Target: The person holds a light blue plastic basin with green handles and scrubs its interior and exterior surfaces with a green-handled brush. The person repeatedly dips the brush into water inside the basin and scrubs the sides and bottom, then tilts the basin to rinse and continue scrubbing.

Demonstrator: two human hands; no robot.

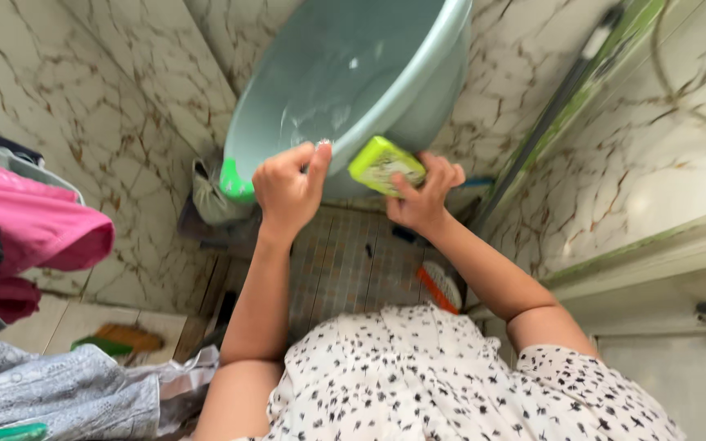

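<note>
At the top centre of the frame the basin is pale grey-green, and the block below it is lime green. The walls are cream marble with brown veins. At the left edge hangs pink cloth. The dress at the bottom is white with small black specks.

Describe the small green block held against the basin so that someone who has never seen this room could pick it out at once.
Start at the large pale blue-green plastic basin tilted up against the marbled wall. Below its lower rim, the right hand presses a small rectangular yellow-green sponge to its outer side. Unlike the orange brush on the tiled floor, it is bright lime, block-shaped and off the ground.
</note>
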